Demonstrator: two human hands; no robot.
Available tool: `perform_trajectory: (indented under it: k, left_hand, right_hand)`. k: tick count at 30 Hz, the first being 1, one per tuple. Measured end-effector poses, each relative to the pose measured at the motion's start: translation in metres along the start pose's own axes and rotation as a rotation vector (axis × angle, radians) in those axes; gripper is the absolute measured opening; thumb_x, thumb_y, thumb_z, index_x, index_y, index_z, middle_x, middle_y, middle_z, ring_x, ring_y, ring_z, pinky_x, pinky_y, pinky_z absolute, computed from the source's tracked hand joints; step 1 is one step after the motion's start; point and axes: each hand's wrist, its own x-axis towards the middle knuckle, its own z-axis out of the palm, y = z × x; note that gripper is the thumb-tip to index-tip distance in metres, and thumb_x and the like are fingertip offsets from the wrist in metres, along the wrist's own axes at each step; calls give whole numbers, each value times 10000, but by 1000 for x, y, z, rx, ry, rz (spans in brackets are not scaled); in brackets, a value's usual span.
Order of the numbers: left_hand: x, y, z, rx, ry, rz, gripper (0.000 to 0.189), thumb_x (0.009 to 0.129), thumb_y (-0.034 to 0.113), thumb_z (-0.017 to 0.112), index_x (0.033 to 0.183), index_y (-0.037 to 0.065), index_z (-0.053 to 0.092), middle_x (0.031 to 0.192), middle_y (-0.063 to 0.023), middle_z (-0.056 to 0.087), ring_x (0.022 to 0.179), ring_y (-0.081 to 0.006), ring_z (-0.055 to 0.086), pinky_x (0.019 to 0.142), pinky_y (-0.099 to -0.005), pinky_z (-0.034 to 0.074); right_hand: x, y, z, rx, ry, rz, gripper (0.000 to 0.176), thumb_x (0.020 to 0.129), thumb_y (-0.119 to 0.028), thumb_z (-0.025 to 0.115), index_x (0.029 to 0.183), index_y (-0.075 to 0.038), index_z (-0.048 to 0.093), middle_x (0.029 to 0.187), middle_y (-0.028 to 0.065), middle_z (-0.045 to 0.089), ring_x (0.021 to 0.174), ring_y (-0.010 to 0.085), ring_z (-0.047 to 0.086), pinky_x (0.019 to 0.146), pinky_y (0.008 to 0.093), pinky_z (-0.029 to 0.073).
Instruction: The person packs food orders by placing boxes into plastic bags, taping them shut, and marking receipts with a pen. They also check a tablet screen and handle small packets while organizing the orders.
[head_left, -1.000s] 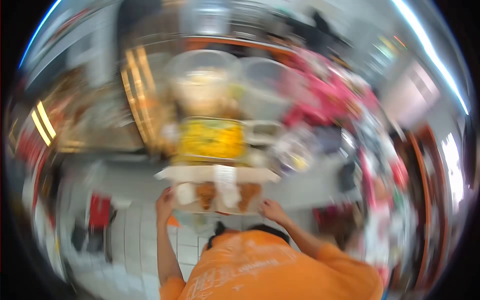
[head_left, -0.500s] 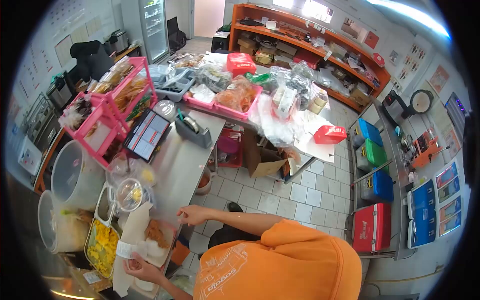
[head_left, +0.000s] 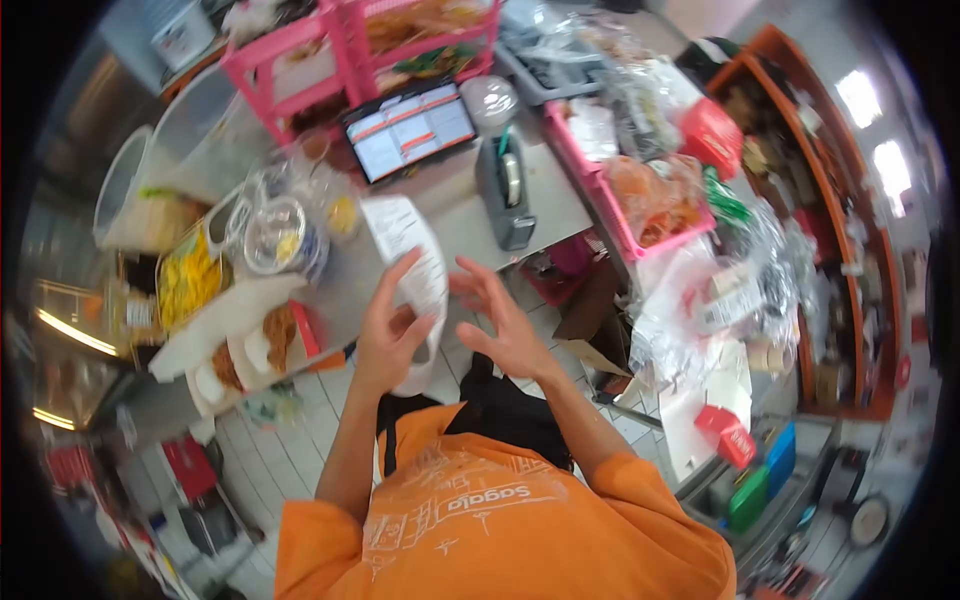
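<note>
A long printed receipt (head_left: 408,235) hangs in front of me, curling down toward my lap. My left hand (head_left: 385,335) has its fingers and thumb around the receipt's left side. Just to the right of the paper is my right hand (head_left: 505,325), fingers spread and holding nothing. An open paper food box (head_left: 215,395) lies to the left, with fried pieces (head_left: 280,338) and white rice mounds (head_left: 256,350) inside. Beyond my hands, a tape dispenser (head_left: 512,200) stands on the metal table (head_left: 560,205) beside a lit tablet (head_left: 412,130).
Clear plastic cups (head_left: 275,235) and a tray of yellow food (head_left: 190,283) sit at the left. Pink racks (head_left: 345,60) rise behind the tablet. A pink basket (head_left: 655,215) and plastic bags (head_left: 720,290) fill the right side, with a red box (head_left: 725,435) near the corner.
My view has turned left. My left hand has moved from the food box to in front of my body with the receipt. My right hand has come up beside it, fingers spread.
</note>
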Motion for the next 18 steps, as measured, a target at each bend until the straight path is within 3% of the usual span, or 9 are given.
perform_trajectory:
  k: [3,6,7,8,10,12,13,15,18]
  left_hand:
    - [22,-37,0,39,-22,23,648,884,-57,646,1493,48,451,1362,-72,569,1202,-151,556,993,-298,465]
    - [43,-56,-3,-169,173,-28,624,882,-84,632,1472,63,492,1374,-75,566,1223,-154,551,1012,-317,461]
    - [57,-72,-10,-163,213,23,619,883,-117,599,1466,69,499,1389,-76,563,1253,-155,536,1019,-316,465]
    - [74,-81,-20,-48,219,-30,610,880,-77,629,1459,74,507,1423,-90,543,1287,-179,515,1047,-356,440]
    - [108,-114,-49,56,243,-86,604,876,-37,659,1452,78,515,1457,-104,523,1320,-204,493,1076,-395,415]
    - [124,-168,-77,1155,281,-37,655,836,87,745,1449,96,516,1511,-109,479,1370,-244,435,1076,-491,339]
    - [119,-161,-71,1145,300,-61,655,836,87,745,1449,96,516,1511,-109,479,1370,-244,435,1076,-491,339]
    - [108,-150,-52,1339,553,150,781,771,291,810,1468,132,496,1548,-71,446,1389,-261,392,1029,-512,283]
    - [83,-161,-49,1319,293,23,869,732,432,813,1481,153,472,1567,2,428,1382,-235,390,988,-479,293]
  right_hand:
    - [14,33,-24,-223,-299,331,366,1008,-240,652,1271,13,623,1112,53,700,942,92,647,846,265,519]
    - [12,57,-31,-46,-314,516,346,996,-219,666,1232,32,646,1033,38,721,859,64,637,778,242,513]
    - [18,50,-27,-52,-291,606,337,985,-256,678,1134,47,696,876,25,731,743,60,629,682,245,501]
    - [23,63,-26,-57,-308,619,337,985,-256,678,1134,47,696,876,25,731,743,60,629,682,245,501]
    - [26,111,-25,-346,-283,753,386,971,-324,690,1030,55,732,773,30,720,669,64,619,615,255,482]
    - [17,149,-29,-445,-272,720,441,956,-382,697,978,56,749,731,51,712,637,72,616,596,272,485]
    - [14,159,-33,-442,-245,764,439,956,-378,698,987,56,750,732,54,713,633,75,617,595,277,486]
    - [15,156,-38,-476,-239,816,432,953,-368,703,987,60,752,727,66,713,619,85,620,592,285,496]
    - [9,154,-41,-425,-232,824,439,960,-378,691,987,57,744,720,61,709,637,106,637,611,300,511]
